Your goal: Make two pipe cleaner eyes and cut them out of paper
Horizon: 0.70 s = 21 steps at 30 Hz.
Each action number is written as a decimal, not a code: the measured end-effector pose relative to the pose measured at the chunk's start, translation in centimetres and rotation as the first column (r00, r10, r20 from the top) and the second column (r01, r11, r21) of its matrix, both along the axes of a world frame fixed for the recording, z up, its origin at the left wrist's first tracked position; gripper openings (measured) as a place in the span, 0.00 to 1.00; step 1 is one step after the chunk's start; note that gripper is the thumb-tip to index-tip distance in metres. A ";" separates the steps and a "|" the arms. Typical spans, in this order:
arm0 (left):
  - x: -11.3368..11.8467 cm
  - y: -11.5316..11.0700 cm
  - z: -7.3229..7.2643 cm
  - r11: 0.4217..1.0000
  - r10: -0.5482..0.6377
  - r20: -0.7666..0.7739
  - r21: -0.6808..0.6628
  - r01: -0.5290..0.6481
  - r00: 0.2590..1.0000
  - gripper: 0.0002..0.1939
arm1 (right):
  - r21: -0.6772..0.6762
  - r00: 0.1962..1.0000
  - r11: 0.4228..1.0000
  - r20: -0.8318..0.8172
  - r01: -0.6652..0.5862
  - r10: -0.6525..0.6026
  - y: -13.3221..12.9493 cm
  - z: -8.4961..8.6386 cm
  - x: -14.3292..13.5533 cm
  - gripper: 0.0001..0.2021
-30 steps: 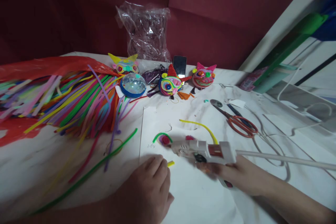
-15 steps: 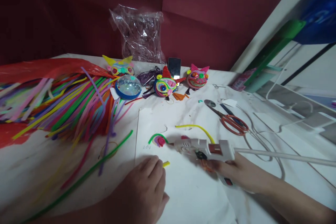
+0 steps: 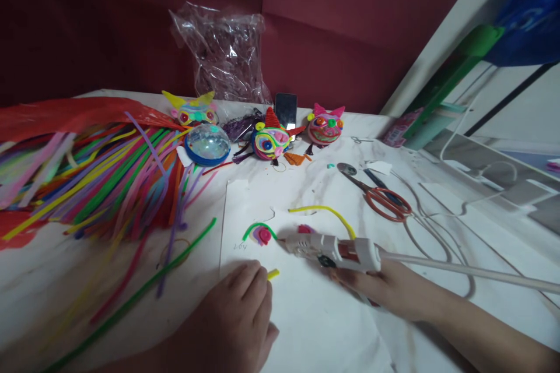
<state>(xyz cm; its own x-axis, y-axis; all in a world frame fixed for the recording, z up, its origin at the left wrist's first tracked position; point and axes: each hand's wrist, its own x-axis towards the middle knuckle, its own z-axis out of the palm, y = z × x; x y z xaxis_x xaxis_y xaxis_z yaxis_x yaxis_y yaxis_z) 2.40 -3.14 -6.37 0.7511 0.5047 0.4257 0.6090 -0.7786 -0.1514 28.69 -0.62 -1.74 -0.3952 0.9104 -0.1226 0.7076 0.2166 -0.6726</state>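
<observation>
My right hand (image 3: 389,285) is wrapped round the grip of a white hot glue gun (image 3: 339,252), a long white glue stick (image 3: 459,271) jutting out behind it. The gun's nozzle is at the right end of a green pipe cleaner arc (image 3: 259,225), on white paper (image 3: 306,315). Beneath the arc lie a purple piece and a pink coil (image 3: 265,236). My left hand (image 3: 236,309) rests on the paper with curled fingers. A short yellow pipe cleaner end (image 3: 273,274) pokes out beside them; whether they grip it is hidden. A curved yellow pipe cleaner (image 3: 324,208) lies above the gun.
Colourful pipe cleaners (image 3: 109,180) pile up at left, near a clear dome (image 3: 207,143). Decorated animal heads (image 3: 324,128), a phone (image 3: 286,109) and a plastic bag (image 3: 227,52) stand behind. Orange-handled scissors (image 3: 387,204) and cables (image 3: 437,239) lie at right.
The whole view has shifted slightly left. The glue gun has tipped a little in my right hand, its nozzle still at the green arc's end. My left hand stays put on the paper.
</observation>
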 end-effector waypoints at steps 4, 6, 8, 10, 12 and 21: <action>-0.1 0.0 0.1 1.000 -0.006 -0.002 0.013 0.006 1.000 0.17 | 0.018 1.000 1.000 0.006 -0.015 0.014 -0.1 -0.2 0.0 0.09; 0.0 0.0 0.2 1.000 -0.009 -0.002 0.020 0.009 1.000 0.16 | 0.026 1.000 0.999 -0.001 -0.024 0.024 -0.1 -0.1 -0.1 0.09; 0.0 0.1 0.2 1.000 -0.003 -0.006 0.023 0.003 1.000 0.16 | 0.025 0.999 0.999 -0.014 -0.038 0.038 -0.1 0.0 -0.1 0.09; 0.1 0.1 0.3 1.000 -0.003 -0.005 0.024 0.003 1.000 0.16 | 0.024 0.999 0.999 -0.027 -0.046 0.046 -0.1 0.0 -0.1 0.09; 0.1 0.1 0.2 1.000 -0.005 -0.003 0.018 0.006 1.000 0.16 | 0.028 0.998 0.998 -0.025 -0.048 0.049 -0.1 0.0 -0.1 0.09; 0.0 -0.1 0.2 1.000 0.017 0.019 0.003 -0.017 1.000 0.16 | 0.063 0.996 0.995 -0.056 -0.071 0.075 0.0 0.1 -0.3 0.08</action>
